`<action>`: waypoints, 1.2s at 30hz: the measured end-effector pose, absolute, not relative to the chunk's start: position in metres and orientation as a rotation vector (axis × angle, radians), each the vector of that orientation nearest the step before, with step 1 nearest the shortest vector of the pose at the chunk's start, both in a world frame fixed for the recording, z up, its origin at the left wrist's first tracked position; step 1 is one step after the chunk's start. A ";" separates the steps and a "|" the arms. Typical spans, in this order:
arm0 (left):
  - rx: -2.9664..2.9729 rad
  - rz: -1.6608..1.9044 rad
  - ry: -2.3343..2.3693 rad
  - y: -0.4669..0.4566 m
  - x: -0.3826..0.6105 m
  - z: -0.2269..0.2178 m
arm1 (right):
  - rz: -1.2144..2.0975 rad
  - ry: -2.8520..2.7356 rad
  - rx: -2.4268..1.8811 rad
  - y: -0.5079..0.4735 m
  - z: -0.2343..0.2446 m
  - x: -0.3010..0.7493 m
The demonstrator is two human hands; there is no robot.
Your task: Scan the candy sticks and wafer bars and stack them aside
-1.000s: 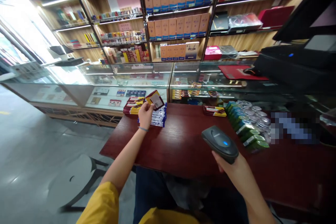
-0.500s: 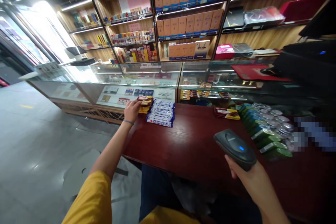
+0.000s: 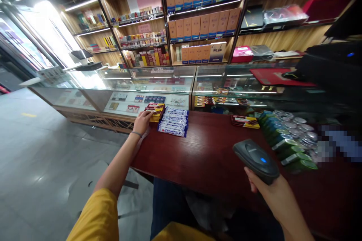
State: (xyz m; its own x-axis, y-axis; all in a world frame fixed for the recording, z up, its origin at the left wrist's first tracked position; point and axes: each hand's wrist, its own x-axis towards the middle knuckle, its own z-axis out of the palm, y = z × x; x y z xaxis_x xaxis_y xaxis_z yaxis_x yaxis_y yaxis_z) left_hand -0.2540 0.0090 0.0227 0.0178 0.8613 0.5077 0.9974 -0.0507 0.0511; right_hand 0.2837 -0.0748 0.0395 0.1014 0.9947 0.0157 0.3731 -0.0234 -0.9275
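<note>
My left hand [image 3: 142, 121] reaches to the far left corner of the table, its fingers pinched at the near edge of a red and yellow chocolate packet [image 3: 157, 108]. That packet lies on top of a small pile of similar ones. Beside the pile, several blue and white wrapped bars [image 3: 173, 122] lie in an overlapping row. On the right, my right hand [image 3: 267, 190] is closed round a dark barcode scanner [image 3: 256, 160], held above the table with a blue light on its top. The handle is mostly hidden by the hand.
Another stack of chocolate packets [image 3: 244, 121] lies at the table's back right. Next to it stand several green cans [image 3: 296, 158] in rows. Behind the dark red table [image 3: 206, 147] runs a glass display counter [image 3: 158, 79]. A red mat [image 3: 271, 78] rests on the glass.
My left hand has shifted very slightly right over the pile, showing more of the top packet. The scanner in my right hand has moved slightly right.
</note>
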 end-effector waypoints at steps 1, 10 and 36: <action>-1.978 -0.609 -1.905 0.009 -0.254 0.022 | 0.926 -1.402 -1.535 -0.075 0.040 0.283; -1.953 -0.853 -1.683 0.022 -0.209 0.035 | 0.927 -1.356 -1.511 -0.078 0.045 0.286; -2.721 -0.672 -1.353 0.177 0.181 -0.027 | 0.910 -1.107 -1.434 -0.088 0.058 0.346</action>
State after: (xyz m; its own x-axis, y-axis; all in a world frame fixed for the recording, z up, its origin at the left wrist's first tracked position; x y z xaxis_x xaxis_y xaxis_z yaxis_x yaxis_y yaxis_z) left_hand 0.1812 0.1769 -0.0271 0.5291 0.7536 0.3900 0.7663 -0.6218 0.1619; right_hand 0.3462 -0.0876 0.0576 0.2797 0.9595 0.0326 0.1536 -0.0112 -0.9881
